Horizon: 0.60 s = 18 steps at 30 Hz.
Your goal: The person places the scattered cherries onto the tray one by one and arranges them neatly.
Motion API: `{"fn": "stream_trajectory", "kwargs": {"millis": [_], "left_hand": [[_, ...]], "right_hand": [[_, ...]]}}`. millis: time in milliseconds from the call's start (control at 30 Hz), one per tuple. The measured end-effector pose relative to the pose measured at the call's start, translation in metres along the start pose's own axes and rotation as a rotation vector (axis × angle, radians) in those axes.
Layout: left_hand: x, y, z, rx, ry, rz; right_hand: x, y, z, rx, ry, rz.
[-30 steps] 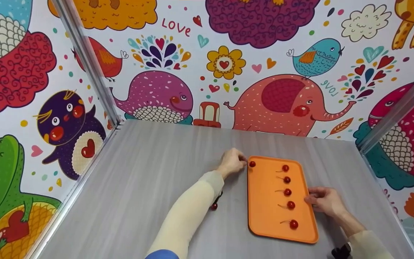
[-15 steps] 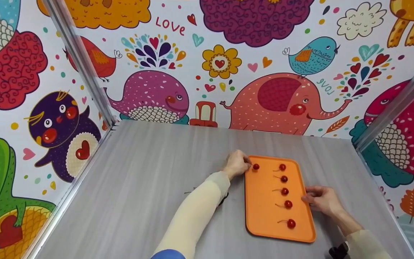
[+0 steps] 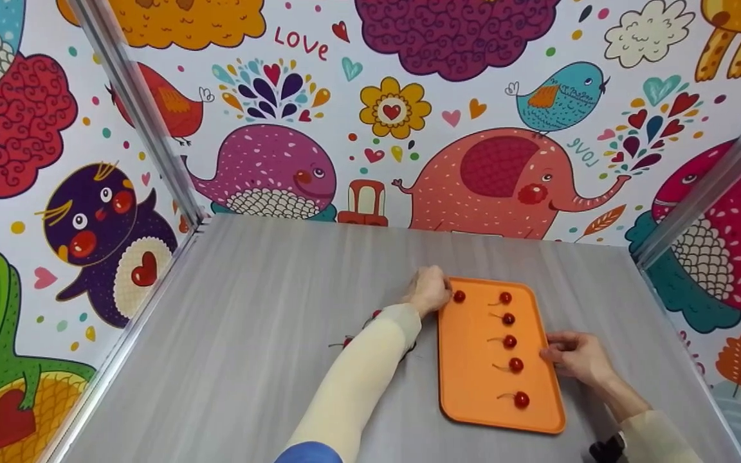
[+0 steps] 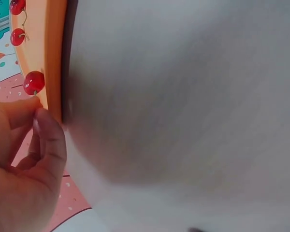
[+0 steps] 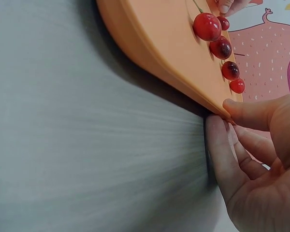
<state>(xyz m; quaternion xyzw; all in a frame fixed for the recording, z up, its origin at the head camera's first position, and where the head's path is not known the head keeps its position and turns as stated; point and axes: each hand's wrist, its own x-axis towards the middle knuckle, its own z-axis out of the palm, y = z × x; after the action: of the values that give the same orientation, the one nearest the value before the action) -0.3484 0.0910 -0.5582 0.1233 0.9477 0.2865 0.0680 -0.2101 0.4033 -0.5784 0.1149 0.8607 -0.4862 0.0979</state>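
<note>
At the far left corner of the orange tray (image 3: 473,386), a red cherry (image 3: 459,296) sits on the surface. My left hand (image 3: 430,289) pinches the stem of this cherry between thumb and forefinger; the left wrist view shows the cherry (image 4: 34,82) just beyond the fingertips. Down the tray's right half runs a column of several cherries (image 3: 510,341), their stems pointing left. My right hand (image 3: 579,357) holds the tray's right edge. In the right wrist view, the thumb (image 5: 241,112) lies on the rim and the fingers are beneath it.
More cherries (image 3: 347,341) lie on the grey table (image 3: 248,308) left of the tray, partly hidden behind my left sleeve (image 3: 351,386). Walls with cartoon animals (image 3: 493,180) and metal posts (image 3: 145,109) close in the back and sides.
My left hand and its cherry have moved slightly right, further onto the tray's far left corner. Loose cherries left of the sleeve have come into view. The right hand stays at the tray's edge.
</note>
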Motion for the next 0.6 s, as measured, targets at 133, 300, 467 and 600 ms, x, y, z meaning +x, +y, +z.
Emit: {"fn": "stream_trajectory", "kwargs": {"millis": [133,300,467,600], "left_hand": [[0.004,0.003,0.003,0.058,0.002,0.016],[0.004,0.004,0.006,0.125,0.002,0.05],[0.005,0.006,0.009,0.143,0.001,0.019],[0.006,0.006,0.011,0.138,0.013,0.008]], "right_hand": [[0.0,-0.001,-0.001,-0.001,0.001,0.003],[0.0,-0.001,-0.001,0.008,0.003,0.015],[0.0,-0.001,-0.001,0.018,-0.007,0.031],[0.001,-0.001,-0.001,0.015,-0.005,0.036]]}}
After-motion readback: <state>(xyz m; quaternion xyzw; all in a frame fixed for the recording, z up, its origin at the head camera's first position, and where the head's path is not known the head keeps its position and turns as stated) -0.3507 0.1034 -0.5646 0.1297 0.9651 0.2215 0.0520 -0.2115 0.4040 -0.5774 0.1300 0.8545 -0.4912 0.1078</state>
